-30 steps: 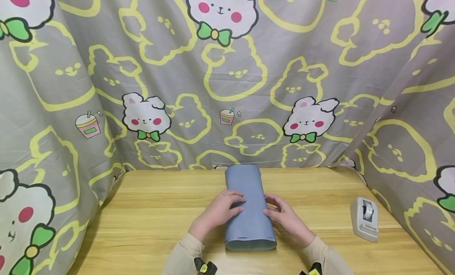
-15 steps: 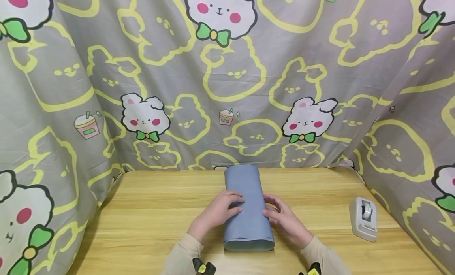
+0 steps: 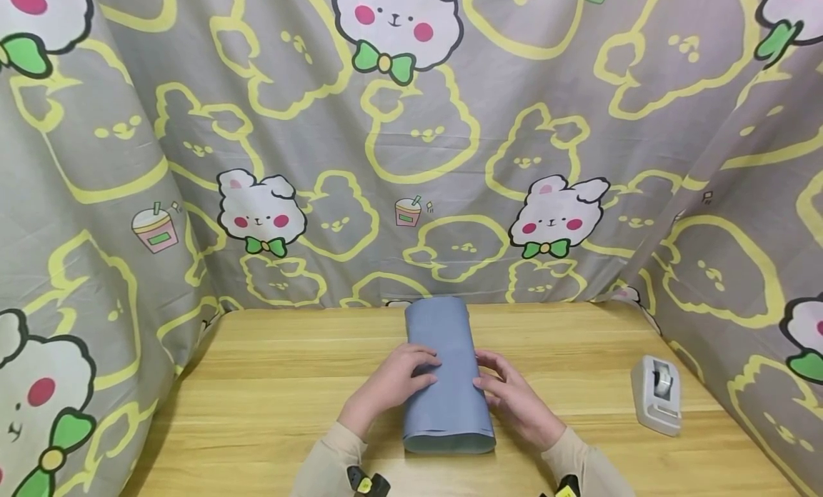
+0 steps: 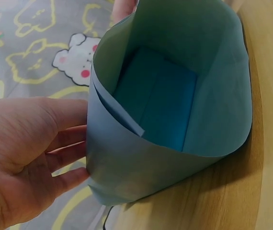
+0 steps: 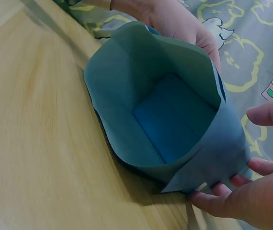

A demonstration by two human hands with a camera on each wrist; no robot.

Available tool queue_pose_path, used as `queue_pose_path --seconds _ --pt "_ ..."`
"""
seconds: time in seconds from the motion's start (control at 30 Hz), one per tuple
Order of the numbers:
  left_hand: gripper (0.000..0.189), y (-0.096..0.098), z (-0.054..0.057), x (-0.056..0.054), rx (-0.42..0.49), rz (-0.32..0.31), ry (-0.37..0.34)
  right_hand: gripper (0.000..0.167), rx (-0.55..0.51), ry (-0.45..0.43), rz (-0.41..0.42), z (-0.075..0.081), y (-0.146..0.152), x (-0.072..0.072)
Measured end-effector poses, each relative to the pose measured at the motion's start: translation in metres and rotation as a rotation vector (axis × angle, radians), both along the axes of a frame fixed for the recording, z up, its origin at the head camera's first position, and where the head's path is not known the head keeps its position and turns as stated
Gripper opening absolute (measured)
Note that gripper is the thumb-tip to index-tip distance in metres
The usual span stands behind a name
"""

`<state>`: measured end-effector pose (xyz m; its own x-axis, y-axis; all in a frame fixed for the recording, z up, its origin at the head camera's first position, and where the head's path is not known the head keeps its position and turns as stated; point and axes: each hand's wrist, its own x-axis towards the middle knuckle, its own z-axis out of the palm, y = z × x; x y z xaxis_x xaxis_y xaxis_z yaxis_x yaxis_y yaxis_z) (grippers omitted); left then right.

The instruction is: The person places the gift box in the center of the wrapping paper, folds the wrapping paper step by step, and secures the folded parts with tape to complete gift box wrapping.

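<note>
A blue-grey paper bag [image 3: 444, 383] lies lengthwise on the wooden table, its open mouth toward me. In the left wrist view the greenish inside wall [image 4: 218, 86] shows, with a bluer folded bottom [image 4: 165, 103] deep within. One paper edge overlaps another near the rim. My left hand [image 3: 393, 377] rests its fingers on the bag's left side and top, thumb apart from the other fingers. On the opposite side, my right hand [image 3: 519, 397] touches the right edge with its fingertips. From the right wrist view, those fingers [image 5: 213, 201] lie along the lower side of the paper.
A grey tape dispenser [image 3: 659, 411] with a roll of clear tape stands on the right of the wooden table [image 3: 276, 390]. Behind and at both sides hangs a grey curtain [image 3: 347, 147] printed with rabbits and yellow outlines.
The whole head view shifts very slightly, so everything sits a little further left. Both hands and the paper bag keep their places relative to each other.
</note>
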<state>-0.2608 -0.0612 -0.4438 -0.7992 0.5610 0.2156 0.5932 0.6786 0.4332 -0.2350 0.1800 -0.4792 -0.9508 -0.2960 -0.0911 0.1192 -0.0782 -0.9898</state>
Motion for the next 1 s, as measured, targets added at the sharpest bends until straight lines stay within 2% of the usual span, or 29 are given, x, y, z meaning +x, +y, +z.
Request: queue_pose_path --seconds 0.3,0.73,0.83,1.0 --pt "0.026 -0.0040 -0.0006 -0.0025 0.043 -0.003 -0.014 0.065 -0.027 0.012 0.003 0.0022 -0.0028 0.0018" --pt "0.025 -0.0028 0.0018 -0.0010 0.059 0.000 -0.020 0.056 -0.117 -0.033 -0.018 -0.0020 -0.0003 -0.0004" --pt "0.025 -0.0028 0.0014 -0.0016 0.045 0.000 -0.012 0.055 -0.105 -0.033 -0.011 -0.0023 0.0006 -0.0016" --pt "0.025 -0.0010 0.0002 -0.0018 0.024 0.002 0.006 0.056 -0.019 -0.010 -0.018 -0.0037 0.0030 -0.0047"
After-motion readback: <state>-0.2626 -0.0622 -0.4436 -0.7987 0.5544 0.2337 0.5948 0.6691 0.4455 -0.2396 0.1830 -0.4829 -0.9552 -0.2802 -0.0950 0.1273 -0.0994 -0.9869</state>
